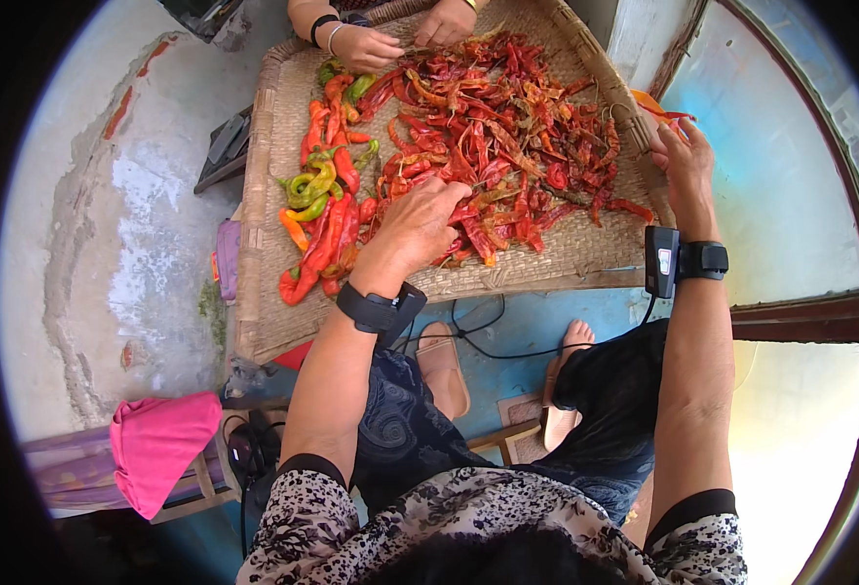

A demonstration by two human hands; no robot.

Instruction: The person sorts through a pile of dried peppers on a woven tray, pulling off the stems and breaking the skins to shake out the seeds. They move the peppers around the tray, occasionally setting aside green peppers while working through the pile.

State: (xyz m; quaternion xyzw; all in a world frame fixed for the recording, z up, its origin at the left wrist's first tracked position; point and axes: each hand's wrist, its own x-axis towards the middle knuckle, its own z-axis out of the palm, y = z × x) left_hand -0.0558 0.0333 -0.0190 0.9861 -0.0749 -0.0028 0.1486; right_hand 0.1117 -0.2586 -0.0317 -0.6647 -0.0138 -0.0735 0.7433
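A wide woven tray [585,265] holds a large heap of wrinkled, drying red chili peppers [507,127]. Along its left side lie plumper red, orange and green peppers [317,185]. My left hand [419,219] rests at the heap's near left edge, fingers curled down onto the peppers; the fingertips are hidden, so what they grip does not show. Just beyond the tray's right rim, my right hand [687,161] is raised and closed on an orange-red chili pepper [655,103], which sticks out past the fingers.
Across the tray, another person's two hands [366,47] work at its far edge. A frosted window [790,175] stands close on the right, a bare wall [127,195] on the left. A pink cloth [161,448] hangs at lower left. Black cables [507,353] run below the tray.
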